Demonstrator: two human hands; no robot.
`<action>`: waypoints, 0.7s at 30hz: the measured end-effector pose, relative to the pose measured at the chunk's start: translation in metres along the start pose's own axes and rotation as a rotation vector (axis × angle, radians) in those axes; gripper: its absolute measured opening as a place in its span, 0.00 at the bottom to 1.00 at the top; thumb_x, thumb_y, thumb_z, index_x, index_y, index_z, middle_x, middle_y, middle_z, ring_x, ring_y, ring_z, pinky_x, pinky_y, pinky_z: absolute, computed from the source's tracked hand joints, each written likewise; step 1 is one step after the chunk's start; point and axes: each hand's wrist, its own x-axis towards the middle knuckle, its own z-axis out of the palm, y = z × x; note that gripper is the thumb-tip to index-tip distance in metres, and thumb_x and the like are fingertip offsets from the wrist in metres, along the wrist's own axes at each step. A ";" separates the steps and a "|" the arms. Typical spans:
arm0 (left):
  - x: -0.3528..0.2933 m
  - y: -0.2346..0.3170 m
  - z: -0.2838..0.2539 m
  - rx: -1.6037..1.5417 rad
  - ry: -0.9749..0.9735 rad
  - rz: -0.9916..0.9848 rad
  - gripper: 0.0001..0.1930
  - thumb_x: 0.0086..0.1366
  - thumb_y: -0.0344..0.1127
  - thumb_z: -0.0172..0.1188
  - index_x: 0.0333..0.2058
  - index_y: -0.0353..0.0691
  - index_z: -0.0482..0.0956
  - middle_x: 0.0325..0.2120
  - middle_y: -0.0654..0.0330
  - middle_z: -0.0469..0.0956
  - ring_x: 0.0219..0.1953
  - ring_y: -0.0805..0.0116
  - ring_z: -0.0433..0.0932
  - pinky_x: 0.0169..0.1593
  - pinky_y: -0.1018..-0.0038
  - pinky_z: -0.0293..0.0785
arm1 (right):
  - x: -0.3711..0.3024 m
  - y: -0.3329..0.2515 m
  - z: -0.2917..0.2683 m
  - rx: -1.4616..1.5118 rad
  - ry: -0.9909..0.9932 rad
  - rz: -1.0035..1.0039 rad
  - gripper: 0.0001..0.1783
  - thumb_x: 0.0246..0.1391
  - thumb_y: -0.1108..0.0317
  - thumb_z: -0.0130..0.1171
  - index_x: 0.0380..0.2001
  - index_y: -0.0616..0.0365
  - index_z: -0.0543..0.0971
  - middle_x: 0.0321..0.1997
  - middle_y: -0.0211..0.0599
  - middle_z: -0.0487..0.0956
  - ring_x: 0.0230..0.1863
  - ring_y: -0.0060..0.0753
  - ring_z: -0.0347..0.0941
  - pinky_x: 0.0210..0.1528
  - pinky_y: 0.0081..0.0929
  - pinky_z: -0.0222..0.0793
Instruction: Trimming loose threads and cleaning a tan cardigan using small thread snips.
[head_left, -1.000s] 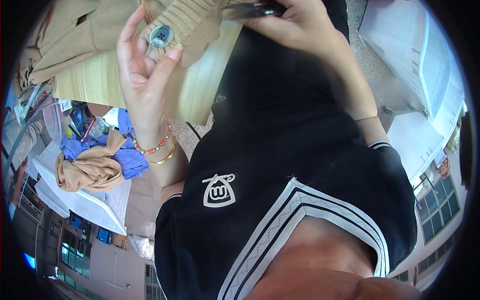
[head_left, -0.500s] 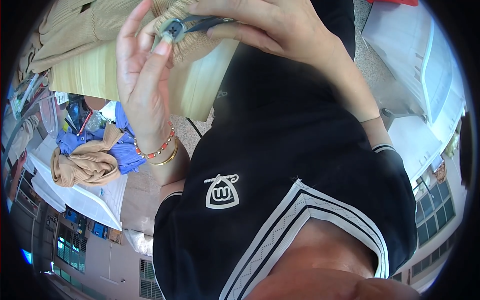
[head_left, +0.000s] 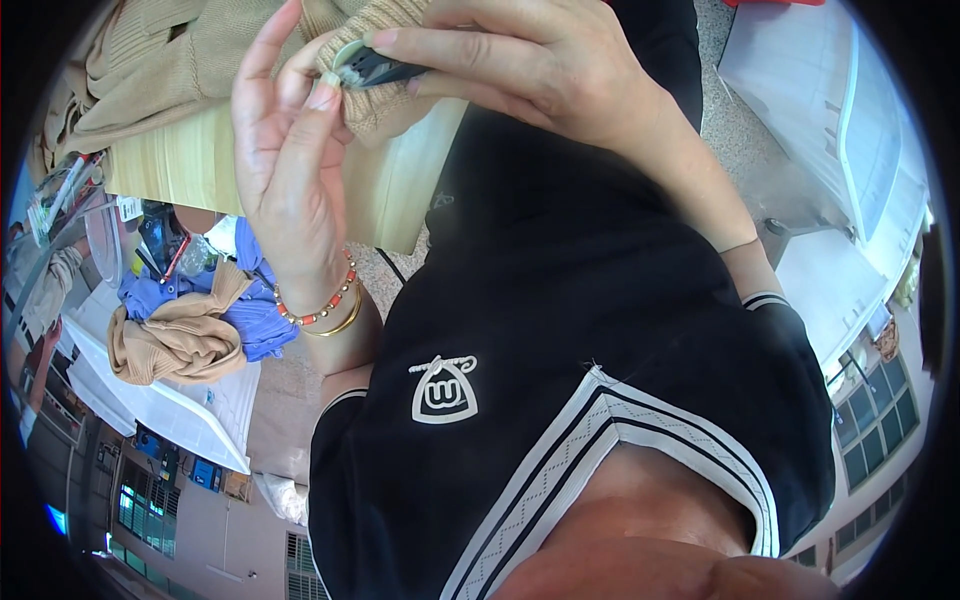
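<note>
At the top of the view, my left hand [head_left: 288,165] pinches the edge of a tan knitted garment [head_left: 392,112] between thumb and finger, right at a round button [head_left: 347,52] with a pale rim. My right hand [head_left: 540,75] is closed around a pair of small dark thread snips [head_left: 378,72]. The snips' points lie against the button's face, by the whitish thread at its middle. My right fingers cover the rest of the snips, and part of the button is hidden by them.
More tan knitwear [head_left: 160,75] is heaped on a light wooden board [head_left: 175,160] under my hands. Lower left, a white tub [head_left: 215,420] holds blue cloth [head_left: 258,315] and a crumpled tan knit piece [head_left: 180,335]. White plastic bins [head_left: 800,110] stand on the right.
My right hand has brought the snips lower and closer in over the button, covering more of it. My left hand keeps its pinch with little movement.
</note>
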 end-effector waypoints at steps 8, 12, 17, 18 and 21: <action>0.003 -0.001 0.008 -0.038 -0.004 0.039 0.29 0.67 0.20 0.45 0.66 0.28 0.51 0.53 0.47 0.69 0.54 0.69 0.71 0.59 0.75 0.67 | -0.003 0.023 0.014 -0.391 0.093 -0.394 0.21 0.43 0.71 0.67 0.44 0.61 0.82 0.33 0.33 0.77 0.28 0.28 0.75 0.26 0.21 0.71; 0.003 -0.003 0.005 -0.040 0.007 0.046 0.29 0.67 0.20 0.45 0.66 0.27 0.51 0.53 0.46 0.69 0.54 0.69 0.71 0.59 0.75 0.67 | -0.001 0.013 0.005 -0.428 0.071 -0.410 0.21 0.43 0.71 0.66 0.44 0.61 0.82 0.33 0.33 0.77 0.27 0.28 0.74 0.25 0.22 0.70; 0.007 -0.005 0.007 -0.042 0.006 0.051 0.29 0.67 0.19 0.44 0.66 0.27 0.51 0.53 0.47 0.69 0.55 0.69 0.71 0.59 0.75 0.67 | -0.003 -0.007 -0.002 0.012 0.090 0.040 0.18 0.45 0.72 0.65 0.43 0.62 0.82 0.33 0.33 0.77 0.26 0.30 0.73 0.26 0.23 0.68; 0.007 -0.006 0.007 -0.043 0.004 0.052 0.29 0.67 0.19 0.44 0.66 0.27 0.51 0.53 0.47 0.69 0.55 0.69 0.71 0.59 0.75 0.67 | -0.005 -0.003 0.000 0.010 0.090 0.040 0.18 0.45 0.72 0.65 0.43 0.62 0.82 0.33 0.33 0.77 0.26 0.30 0.73 0.26 0.23 0.68; 0.010 -0.009 0.008 -0.139 -0.021 0.063 0.28 0.67 0.19 0.45 0.65 0.28 0.52 0.53 0.48 0.70 0.56 0.68 0.71 0.60 0.74 0.67 | -0.009 0.031 0.015 -0.002 0.179 -0.178 0.21 0.48 0.73 0.69 0.47 0.63 0.80 0.32 0.37 0.76 0.26 0.34 0.72 0.27 0.23 0.67</action>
